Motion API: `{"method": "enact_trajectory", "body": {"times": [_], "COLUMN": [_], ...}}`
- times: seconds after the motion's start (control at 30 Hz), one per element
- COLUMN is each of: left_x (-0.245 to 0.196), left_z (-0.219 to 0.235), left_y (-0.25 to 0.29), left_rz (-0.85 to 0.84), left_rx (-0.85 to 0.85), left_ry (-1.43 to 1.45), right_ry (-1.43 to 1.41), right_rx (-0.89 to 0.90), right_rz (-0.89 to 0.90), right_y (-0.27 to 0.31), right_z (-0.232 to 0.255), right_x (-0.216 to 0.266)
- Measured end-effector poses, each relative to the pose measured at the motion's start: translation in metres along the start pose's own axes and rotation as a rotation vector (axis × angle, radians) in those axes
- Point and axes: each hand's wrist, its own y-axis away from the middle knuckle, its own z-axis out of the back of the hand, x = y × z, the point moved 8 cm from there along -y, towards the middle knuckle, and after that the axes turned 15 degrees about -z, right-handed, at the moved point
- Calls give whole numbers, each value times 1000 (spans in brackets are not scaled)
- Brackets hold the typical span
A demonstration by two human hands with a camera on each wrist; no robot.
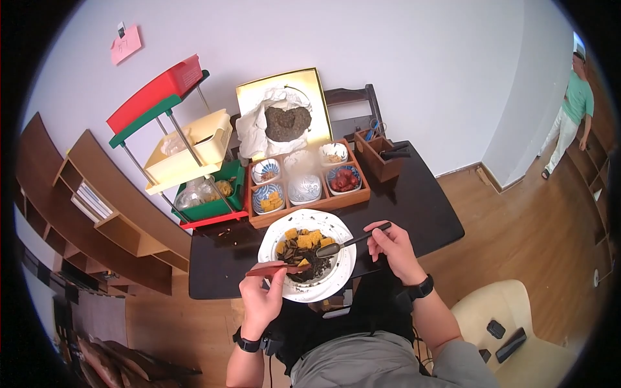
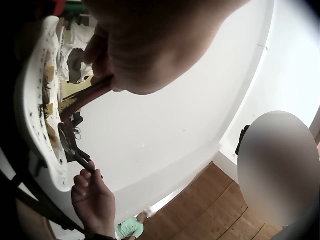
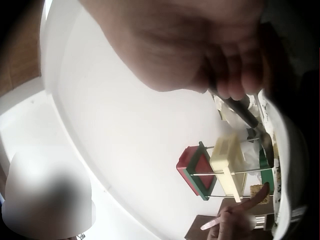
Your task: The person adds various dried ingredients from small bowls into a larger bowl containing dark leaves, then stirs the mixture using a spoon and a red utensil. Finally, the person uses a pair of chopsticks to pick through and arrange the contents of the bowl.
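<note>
A white plate (image 1: 346,271) at the table's near edge holds dark loose leaves, brown pieces and yellow squares (image 1: 306,241). My left hand (image 1: 262,301) pinches a reddish-brown wooden tool (image 1: 262,269), whose far end lies over the plate's contents. In my right hand (image 1: 396,251) is the dark handle of a spoon (image 1: 328,250), its bowl above the plate beside the yellow squares. The left wrist view shows the wooden tool (image 2: 85,99) near the spoon (image 2: 70,145); in the right wrist view the spoon (image 3: 267,147) hangs by the plate's rim (image 3: 286,165).
Behind the plate, a wooden tray (image 1: 259,220) holds several small bowls. Beyond stands a gold box (image 1: 321,97) with a dark round cake. A tiered rack (image 1: 187,152) is at the left, a brown holder (image 1: 381,161) at the right. A person (image 1: 577,97) stands far right.
</note>
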Motion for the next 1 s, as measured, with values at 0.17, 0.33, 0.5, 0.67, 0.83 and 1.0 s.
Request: {"method": "enact_trajectory", "body": {"times": [0.17, 0.33, 0.5, 0.67, 0.83, 1.0], "left_x": [8, 27, 43, 54, 70, 95], "left_z": [-2, -4, -8, -14, -10, 16], "left_y": [5, 13, 14, 15, 5, -45], "left_rz": [81, 241, 350, 422, 418, 300], "left_rx": [-15, -142, -236, -252, -290, -362], "left_ry": [50, 238, 373, 489, 484, 332], "right_ry": [-222, -311, -281, -266, -259, -261], "right_rx": [34, 66, 72, 73, 50, 55], "right_rz": [-108, -87, -80, -68, -67, -57], "right_y": [-11, -12, -12, -11, -9, -9], "right_z": [12, 18, 18, 19, 17, 17], "right_x": [-24, -25, -29, -30, -27, -28]}}
